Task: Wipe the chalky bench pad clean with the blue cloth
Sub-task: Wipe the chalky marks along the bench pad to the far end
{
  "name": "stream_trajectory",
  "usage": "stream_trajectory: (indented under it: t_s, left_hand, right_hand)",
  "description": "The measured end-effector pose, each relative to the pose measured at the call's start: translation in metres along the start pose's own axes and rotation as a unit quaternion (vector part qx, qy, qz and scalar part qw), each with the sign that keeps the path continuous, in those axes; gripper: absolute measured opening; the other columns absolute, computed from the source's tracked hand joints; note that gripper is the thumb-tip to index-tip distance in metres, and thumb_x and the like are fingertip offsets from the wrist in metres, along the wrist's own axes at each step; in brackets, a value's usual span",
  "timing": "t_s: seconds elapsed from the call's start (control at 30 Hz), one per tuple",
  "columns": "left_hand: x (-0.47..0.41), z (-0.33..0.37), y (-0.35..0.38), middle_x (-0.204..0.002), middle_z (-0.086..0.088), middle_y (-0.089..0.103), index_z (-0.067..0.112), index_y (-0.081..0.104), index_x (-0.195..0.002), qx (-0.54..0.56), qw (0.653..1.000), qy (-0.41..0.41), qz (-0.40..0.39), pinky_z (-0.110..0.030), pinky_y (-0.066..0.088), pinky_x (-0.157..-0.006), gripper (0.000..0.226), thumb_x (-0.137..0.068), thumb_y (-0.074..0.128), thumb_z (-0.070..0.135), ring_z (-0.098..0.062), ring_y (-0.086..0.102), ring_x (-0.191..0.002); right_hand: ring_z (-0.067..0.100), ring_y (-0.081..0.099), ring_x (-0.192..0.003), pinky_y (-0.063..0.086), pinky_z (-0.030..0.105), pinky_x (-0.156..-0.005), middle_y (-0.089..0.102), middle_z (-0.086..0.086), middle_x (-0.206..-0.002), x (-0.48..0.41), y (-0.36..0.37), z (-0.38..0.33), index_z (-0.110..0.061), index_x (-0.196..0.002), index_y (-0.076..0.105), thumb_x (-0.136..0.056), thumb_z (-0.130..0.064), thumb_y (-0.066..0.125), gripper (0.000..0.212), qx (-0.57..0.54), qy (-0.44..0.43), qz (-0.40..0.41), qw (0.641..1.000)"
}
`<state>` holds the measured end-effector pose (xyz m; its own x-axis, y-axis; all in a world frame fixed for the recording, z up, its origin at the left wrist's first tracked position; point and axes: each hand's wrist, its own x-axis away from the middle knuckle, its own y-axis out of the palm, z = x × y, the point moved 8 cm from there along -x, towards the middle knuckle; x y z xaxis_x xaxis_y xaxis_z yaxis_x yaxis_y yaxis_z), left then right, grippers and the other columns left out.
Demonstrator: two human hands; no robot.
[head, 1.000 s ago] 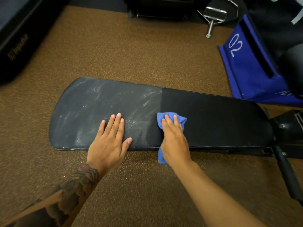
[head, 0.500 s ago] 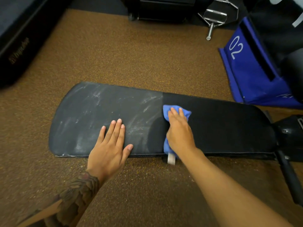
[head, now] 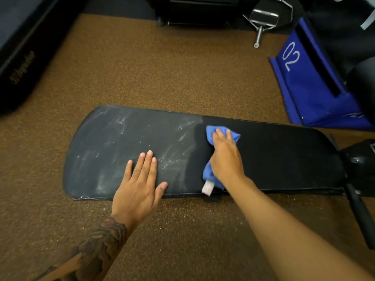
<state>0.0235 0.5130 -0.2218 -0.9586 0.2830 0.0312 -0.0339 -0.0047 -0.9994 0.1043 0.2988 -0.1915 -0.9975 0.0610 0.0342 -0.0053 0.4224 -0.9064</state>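
Observation:
A long black bench pad [head: 284, 155] lies across the view over brown speckled flooring. Its left half is smeared with white chalk; its right half is dark and clean, with a sharp boundary near the middle. My right hand [head: 225, 159] presses the crumpled blue cloth [head: 211, 173] onto the pad just right of that boundary, fingers pointing to the far edge. A white tag hangs from the cloth at the near edge. My left hand [head: 140, 185] lies flat, fingers spread, on the chalky half near the front edge.
A blue box marked "02" [head: 304, 78] stands at the back right. Black bench frame parts [head: 361, 179] join the pad's right end. A metal cable handle [head: 261, 19] and black equipment [head: 194, 9] sit at the back, and a dark padded bench [head: 20, 47] at the left.
My right hand has slid the blue cloth from the pad's near edge toward its far edge. My left hand stays flat in the same spot.

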Motion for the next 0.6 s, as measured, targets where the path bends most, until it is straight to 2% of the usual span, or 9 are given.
stream_trajectory:
  t_s: [0.13, 0.23, 0.33, 0.47, 0.53, 0.6]
  left_hand:
    - [-0.001, 0.000, 0.001, -0.157, -0.016, 0.021, 0.001, 0.026, -0.148, -0.003, 1.000, -0.001, 0.006, -0.050, 0.013, -0.117, 0.069, -0.101, 0.013, 0.050, -0.029, 0.014, -0.147]
    - [-0.002, 0.000, 0.001, -0.157, -0.017, 0.023, 0.000, 0.029, -0.147, -0.002, 1.000, -0.001, 0.004, -0.051, 0.015, -0.117, 0.069, -0.100, 0.015, 0.049, -0.029, 0.016, -0.147]
    - [-0.002, 0.001, 0.002, -0.156, -0.017, 0.023, -0.001, 0.030, -0.146, 0.005, 1.000, 0.001, -0.002, -0.051, 0.016, -0.116, 0.070, -0.101, 0.013, 0.050, -0.030, 0.017, -0.146]
    - [-0.002, 0.000, 0.001, -0.156, -0.016, 0.024, 0.000, 0.031, -0.146, 0.014, 1.000, 0.003, 0.002, -0.052, 0.018, -0.115, 0.070, -0.101, 0.013, 0.050, -0.030, 0.018, -0.146]
    - [-0.002, 0.000, 0.000, -0.155, -0.017, 0.025, 0.000, 0.031, -0.146, 0.009, 1.000, 0.004, 0.006, -0.052, 0.017, -0.115, 0.070, -0.101, 0.014, 0.050, -0.030, 0.019, -0.145]
    - [-0.002, 0.000, 0.001, -0.155, -0.017, 0.026, 0.000, 0.031, -0.146, 0.006, 1.000, 0.003, 0.009, -0.052, 0.017, -0.115, 0.069, -0.100, 0.017, 0.049, -0.031, 0.020, -0.145]
  right_hand:
    - [0.028, 0.011, -0.142, 0.025, 0.042, -0.110, 0.026, 0.006, -0.152, -0.050, 0.006, -0.031, -0.003, -0.134, 0.040, -0.082, 0.008, 0.042, 0.053, 0.001, 0.013, 0.000, 1.000]
    - [0.026, 0.007, -0.144, 0.020, 0.038, -0.114, 0.022, 0.004, -0.154, -0.036, 0.023, -0.058, -0.005, -0.139, 0.034, -0.081, 0.009, 0.043, 0.061, 0.004, -0.058, -0.026, 0.998]
    - [0.022, 0.006, -0.145, 0.020, 0.034, -0.115, 0.024, 0.002, -0.154, 0.012, 0.026, -0.049, -0.008, -0.142, 0.032, -0.079, 0.012, 0.043, 0.068, -0.007, -0.122, -0.026, 0.992]
    - [0.019, 0.007, -0.145, 0.014, 0.030, -0.115, 0.023, 0.005, -0.154, 0.008, 0.009, -0.013, -0.007, -0.143, 0.030, -0.083, 0.013, 0.038, 0.064, -0.036, -0.083, -0.021, 0.996]
    - [0.024, 0.013, -0.144, 0.020, 0.033, -0.111, 0.027, 0.010, -0.152, -0.025, 0.003, -0.013, -0.006, -0.141, 0.035, -0.083, 0.012, 0.037, 0.060, -0.016, -0.047, -0.010, 0.999]
    - [0.031, 0.029, -0.135, 0.032, 0.036, -0.100, 0.038, 0.016, -0.142, -0.056, 0.004, -0.022, -0.003, -0.130, 0.046, -0.081, 0.011, 0.038, 0.051, -0.019, -0.013, -0.006, 1.000]
